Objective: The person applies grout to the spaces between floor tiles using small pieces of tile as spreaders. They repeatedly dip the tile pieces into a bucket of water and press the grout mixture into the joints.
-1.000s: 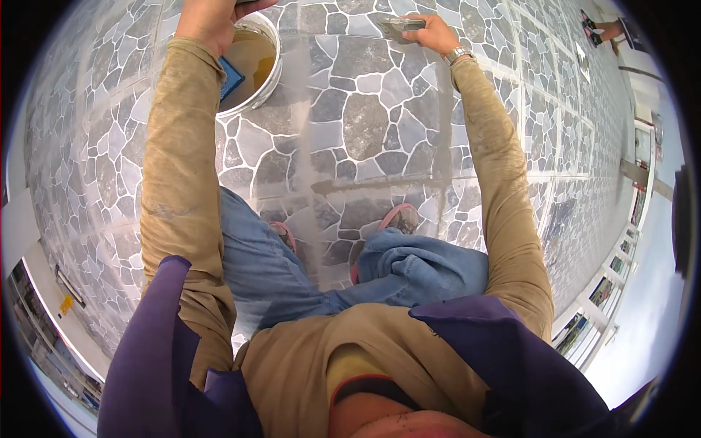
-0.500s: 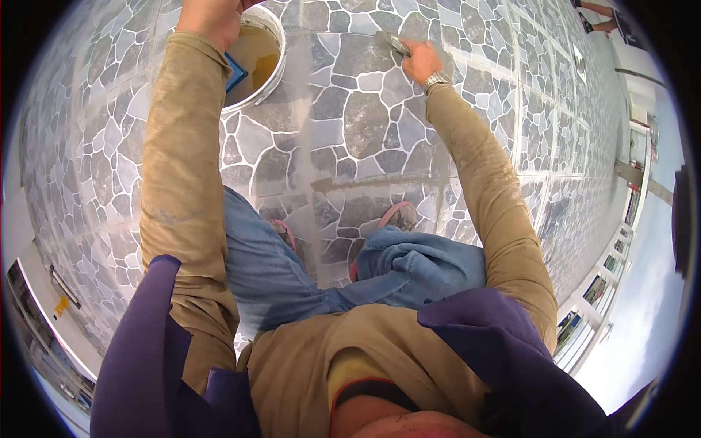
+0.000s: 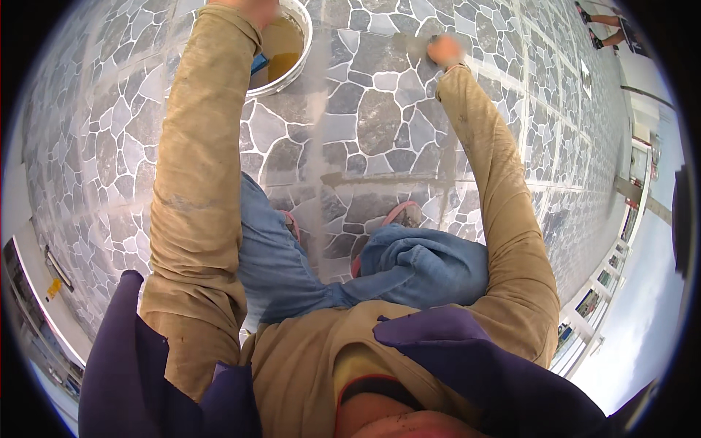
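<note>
A white bucket of murky brownish water stands on the patterned tile floor, with part of a blue object inside. Over the bucket's far left side is my left hand. It is blurred and cut off by the upper edge, so its fingers are hidden. To the right of the bucket, my right hand is low over the tiles, closed around a small dark grey tool that is mostly covered. Beside it a damp grey smear lies on a joint.
Nearer my shoes, a wet grey line runs along a tile joint. My knees, in blue jeans, are bent close behind it. Another person's legs show at the far right. White railings stand at the right edge.
My left hand has moved right over the bucket, covering more of it. My right hand has shifted slightly right, exposing the damp smear. The whole view has also shifted a little.
</note>
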A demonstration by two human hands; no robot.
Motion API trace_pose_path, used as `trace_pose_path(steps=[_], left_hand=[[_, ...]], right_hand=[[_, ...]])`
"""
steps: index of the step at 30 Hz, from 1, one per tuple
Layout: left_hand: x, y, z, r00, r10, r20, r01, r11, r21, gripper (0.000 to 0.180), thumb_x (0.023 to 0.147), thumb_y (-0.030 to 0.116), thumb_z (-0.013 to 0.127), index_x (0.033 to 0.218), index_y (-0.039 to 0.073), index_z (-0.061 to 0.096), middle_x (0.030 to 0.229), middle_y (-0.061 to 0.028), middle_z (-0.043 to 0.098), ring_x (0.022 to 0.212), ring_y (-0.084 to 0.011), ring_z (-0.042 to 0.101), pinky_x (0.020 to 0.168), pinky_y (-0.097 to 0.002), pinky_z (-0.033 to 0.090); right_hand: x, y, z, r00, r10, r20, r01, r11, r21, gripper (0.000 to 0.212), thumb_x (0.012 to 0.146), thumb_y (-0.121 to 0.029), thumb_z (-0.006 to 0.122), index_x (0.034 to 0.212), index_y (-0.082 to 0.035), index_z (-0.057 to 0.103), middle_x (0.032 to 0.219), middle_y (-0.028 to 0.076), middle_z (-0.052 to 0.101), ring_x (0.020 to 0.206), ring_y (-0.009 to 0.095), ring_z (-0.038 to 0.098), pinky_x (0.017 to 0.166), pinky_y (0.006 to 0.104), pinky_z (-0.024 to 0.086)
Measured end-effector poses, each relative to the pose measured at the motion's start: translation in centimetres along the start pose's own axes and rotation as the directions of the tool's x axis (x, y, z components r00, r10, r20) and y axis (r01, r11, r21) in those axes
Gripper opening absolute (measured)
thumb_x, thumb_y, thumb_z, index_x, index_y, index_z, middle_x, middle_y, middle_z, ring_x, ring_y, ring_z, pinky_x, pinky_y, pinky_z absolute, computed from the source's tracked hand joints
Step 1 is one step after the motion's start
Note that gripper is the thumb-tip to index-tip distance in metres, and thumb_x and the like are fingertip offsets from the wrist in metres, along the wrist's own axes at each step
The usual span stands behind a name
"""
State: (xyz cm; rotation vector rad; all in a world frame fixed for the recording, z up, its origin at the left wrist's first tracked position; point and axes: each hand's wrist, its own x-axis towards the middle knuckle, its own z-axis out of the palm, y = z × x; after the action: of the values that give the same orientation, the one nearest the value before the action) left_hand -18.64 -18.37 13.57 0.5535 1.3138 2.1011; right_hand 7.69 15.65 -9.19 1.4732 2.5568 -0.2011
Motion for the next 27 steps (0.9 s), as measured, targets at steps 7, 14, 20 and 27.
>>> trace_pose_path(steps=[7,14,20,27], left_hand=[[-0.6,1.3,1.1,0.997,-0.061,-0.045,0.065,0.993,0.101,0.031,0.101,0.026,0.051,0.117,0.000,0.059,0.103,-0.0114,0.065,0.082,-0.0182,0.068,0.062,-0.0309,0.061],[0.2,0.4,-0.3,0.998,0.014,-0.066,-0.010,0.998,0.069,0.033,0.102,0.027,0.050,0.118,0.000,0.058,0.102,-0.0112,0.066,0.081,-0.0189,0.068,0.063,-0.0308,0.061],[-1.4,2.0,-1.2,0.996,0.028,-0.088,-0.018,0.993,0.120,0.031,0.102,0.023,0.051,0.117,-0.002,0.058,0.104,-0.0115,0.066,0.085,-0.0192,0.068,0.063,-0.0314,0.061],[-0.3,0.4,1.9,0.999,-0.030,-0.021,0.029,0.999,-0.014,0.029,0.101,0.022,0.052,0.117,0.000,0.060,0.104,-0.0115,0.065,0.084,-0.0184,0.067,0.062,-0.0299,0.060]], right_hand=[[-6.1,-17.7,2.5,0.943,-0.333,-0.019,0.331,0.941,-0.067,0.039,0.081,-0.029,0.066,0.110,-0.003,0.067,0.116,0.021,0.068,0.110,0.041,0.063,0.095,0.0464,0.053],[-5.5,-10.3,1.8,0.779,-0.550,-0.301,0.574,0.819,-0.011,0.044,0.078,-0.011,0.063,0.122,-0.011,0.064,0.130,0.010,0.063,0.119,0.036,0.054,0.095,0.0456,0.053],[-9.9,-10.3,3.6,0.768,-0.641,0.011,0.641,0.767,-0.015,0.064,0.075,-0.007,0.063,0.139,-0.012,0.054,0.135,0.010,0.061,0.114,0.035,0.055,0.098,0.0427,0.051],[-8.6,-13.5,5.3,0.728,-0.564,-0.389,0.583,0.808,-0.080,0.042,0.077,-0.011,0.059,0.119,-0.007,0.064,0.117,0.014,0.068,0.109,0.036,0.059,0.096,0.0435,0.051]])
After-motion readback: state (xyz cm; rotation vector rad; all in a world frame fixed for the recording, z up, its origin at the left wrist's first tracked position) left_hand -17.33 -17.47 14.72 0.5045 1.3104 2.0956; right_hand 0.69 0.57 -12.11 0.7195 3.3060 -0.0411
